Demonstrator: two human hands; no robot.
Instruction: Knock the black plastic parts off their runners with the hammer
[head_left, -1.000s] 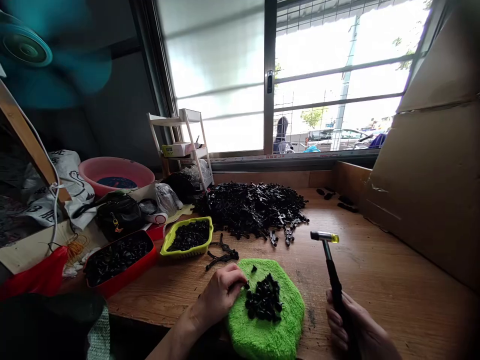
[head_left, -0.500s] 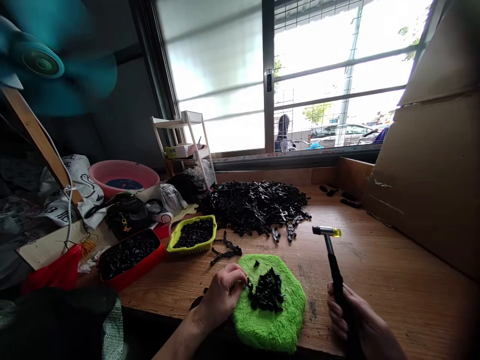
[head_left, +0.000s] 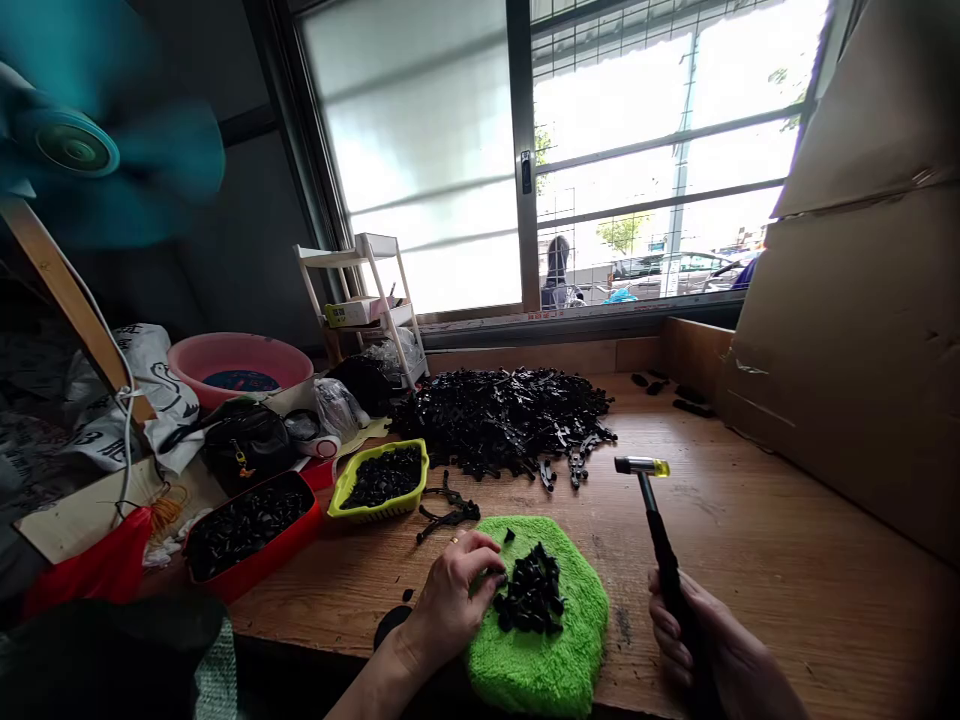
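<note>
My left hand (head_left: pixel 459 590) is at the left edge of a green fluffy cloth pad (head_left: pixel 555 670), thumb and forefinger pinched on a small black plastic part (head_left: pixel 501 578). Beside those fingertips, a heap of small black parts (head_left: pixel 534 592) lies on the pad, with one loose piece (head_left: pixel 510 536) above it. On the right, my right hand (head_left: pixel 694 630) grips the black handle of a small hammer (head_left: pixel 658 520). Its head, dark at one end and yellow at the other, is raised above the table.
A large pile of black plastic pieces (head_left: pixel 510 415) covers the back of the wooden table (head_left: pixel 750 560). A yellow basket (head_left: pixel 379 510) and a red tray (head_left: pixel 277 560) hold small black parts. A cardboard sheet (head_left: pixel 847 300) stands at right; a fan (head_left: pixel 79 145) spins at upper left.
The view has shifted slightly. My left thumb and forefinger have moved a little right, closer to the heap. The right hand still holds the hammer in much the same pose.
</note>
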